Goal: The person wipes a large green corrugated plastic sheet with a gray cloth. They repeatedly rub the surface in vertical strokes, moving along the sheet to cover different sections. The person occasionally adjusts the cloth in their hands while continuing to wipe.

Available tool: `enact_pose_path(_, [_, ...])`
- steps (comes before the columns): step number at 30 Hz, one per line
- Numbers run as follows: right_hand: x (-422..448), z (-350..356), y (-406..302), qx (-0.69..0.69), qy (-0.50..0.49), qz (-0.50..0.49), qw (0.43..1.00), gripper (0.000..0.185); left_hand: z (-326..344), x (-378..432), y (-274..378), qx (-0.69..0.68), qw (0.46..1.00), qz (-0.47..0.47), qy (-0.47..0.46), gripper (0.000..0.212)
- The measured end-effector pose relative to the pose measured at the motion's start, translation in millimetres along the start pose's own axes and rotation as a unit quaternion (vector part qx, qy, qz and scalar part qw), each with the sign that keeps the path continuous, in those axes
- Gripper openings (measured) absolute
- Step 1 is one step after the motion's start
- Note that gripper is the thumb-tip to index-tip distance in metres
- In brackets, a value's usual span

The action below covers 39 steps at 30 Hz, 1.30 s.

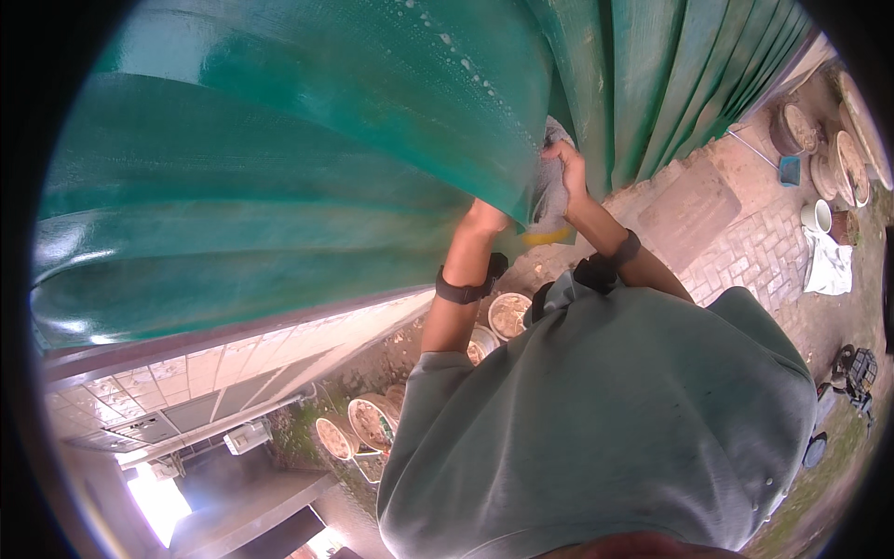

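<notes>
A large glossy green sheet (300, 161), hanging in folds like a curtain, spans the upper left and top, with a line of white foam or droplets on it. My right hand (569, 164) grips a grey cloth (548, 189) with a yellow edge, against the sheet's lower right edge. My left hand (489, 212) reaches behind that edge, so only its wrist part shows and its fingers are hidden. Dark straps are around both forearms.
Below lies a paved path (747, 258) with a flat slab (688, 209). Round planters (510, 314) stand beneath my arms; more pots (852, 168), a white bucket (816, 216) and white cloth (827, 262) are at right. A tiled wall (230, 363) runs lower left.
</notes>
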State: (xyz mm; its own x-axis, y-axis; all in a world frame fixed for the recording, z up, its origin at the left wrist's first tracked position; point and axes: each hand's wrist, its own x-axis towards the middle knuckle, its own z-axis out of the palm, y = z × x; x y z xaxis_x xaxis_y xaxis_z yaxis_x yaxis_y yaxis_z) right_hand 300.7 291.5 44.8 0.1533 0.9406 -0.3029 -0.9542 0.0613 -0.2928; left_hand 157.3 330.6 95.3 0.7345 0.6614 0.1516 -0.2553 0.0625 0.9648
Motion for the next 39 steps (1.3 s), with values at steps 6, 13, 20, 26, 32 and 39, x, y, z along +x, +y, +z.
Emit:
enact_pose_path(6, [-6, 15, -19, -0.107, -0.008, -0.079, 0.991, 0.029, -4, 3, -15, 0.045, 0.997, -0.035, 0.06, 0.048])
enact_pose_path(13, [-25, 51, -40, -0.018, -0.055, 0.003, 0.998, 0.035, 11, 17, 0, 0.011, 0.999, -0.043, 0.032, 0.062])
enact_pose_path(20, [-32, 76, -42, -0.03, -0.08, -0.045, 0.995, 0.035, 29, 27, 16, -0.051, 0.99, -0.072, 0.108, 0.072])
enact_pose_path(26, [-25, 106, -48, -0.056, -0.149, -0.036, 0.987, 0.035, 27, 34, 15, -0.125, 0.98, -0.076, 0.137, 0.068])
enact_pose_path(32, [-3, 136, -51, -0.101, -0.14, -0.031, 0.985, 0.033, 11, 46, 3, -0.125, 0.979, -0.02, 0.163, 0.059])
enact_pose_path(39, [11, 156, -47, -0.146, -0.172, -0.047, 0.973, 0.032, -7, 61, -13, -0.169, 0.972, 0.028, 0.163, 0.049])
